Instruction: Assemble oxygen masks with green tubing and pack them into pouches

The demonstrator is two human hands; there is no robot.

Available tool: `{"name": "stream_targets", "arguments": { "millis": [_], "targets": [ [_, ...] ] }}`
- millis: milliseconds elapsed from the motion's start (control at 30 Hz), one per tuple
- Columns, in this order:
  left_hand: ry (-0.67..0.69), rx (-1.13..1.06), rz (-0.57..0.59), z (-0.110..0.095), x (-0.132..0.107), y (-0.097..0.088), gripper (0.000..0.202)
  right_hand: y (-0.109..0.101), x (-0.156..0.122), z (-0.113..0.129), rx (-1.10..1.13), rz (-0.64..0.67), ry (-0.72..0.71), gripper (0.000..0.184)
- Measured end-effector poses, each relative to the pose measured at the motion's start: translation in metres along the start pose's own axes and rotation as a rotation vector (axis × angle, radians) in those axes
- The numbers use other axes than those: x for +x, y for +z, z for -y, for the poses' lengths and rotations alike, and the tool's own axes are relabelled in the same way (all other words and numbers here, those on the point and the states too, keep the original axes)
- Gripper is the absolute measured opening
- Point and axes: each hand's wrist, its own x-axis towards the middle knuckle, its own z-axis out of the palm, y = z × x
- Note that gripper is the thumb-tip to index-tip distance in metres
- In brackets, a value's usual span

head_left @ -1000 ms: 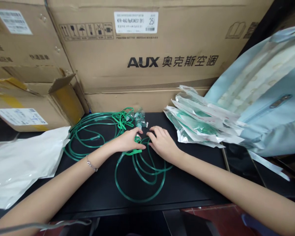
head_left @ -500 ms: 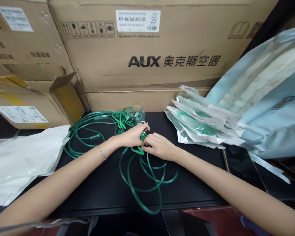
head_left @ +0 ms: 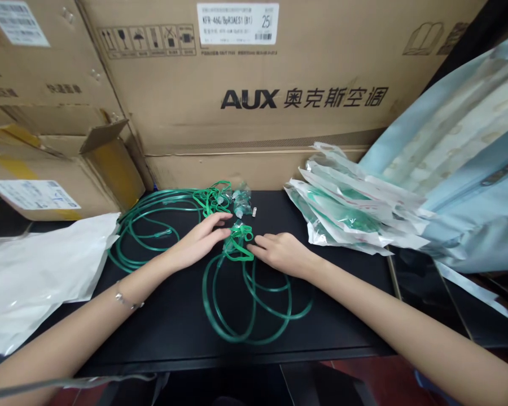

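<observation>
On the black table lies a small clear-green plastic mask, seemingly an oxygen mask, with its bright green strap folded over it. Its green tube spreads in loose loops toward the table's front edge. My left hand is open at the mask's left side, thumb and fingers apart and fingertips close to it. To the right, my right hand is open with loosely bent fingers beside the strap; whether a fingertip touches it I cannot tell. Behind are another mask and a bundle of green straps.
Coiled green tubing lies at left beside white packets. An open carton stands behind them. A large cardboard box walls off the back. Packaged green items are piled at right, next to a light-blue cloth bag.
Both hands were closed together around the mask and strap. They have let go and moved apart, the left hand leftward and nearer. The mask now rests on the table, and the tube loops have shifted.
</observation>
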Motion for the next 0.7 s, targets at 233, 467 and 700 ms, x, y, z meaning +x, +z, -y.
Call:
{"name": "stream_targets", "arguments": {
  "millis": [233,467,700],
  "targets": [
    [-0.027,0.617,-0.132,-0.025,-0.056,0.02,0.037,-0.007,0.005,0.002,0.126,0.024,0.136,0.016],
    [0.041,0.495,-0.117,-0.008,-0.044,0.037,0.017,-0.024,0.005,0.009,0.28,0.062,0.385,0.003],
    [0.021,0.333,-0.12,-0.009,-0.038,0.042,0.02,-0.023,0.011,0.025,0.598,0.11,0.477,0.033]
  ]
}}
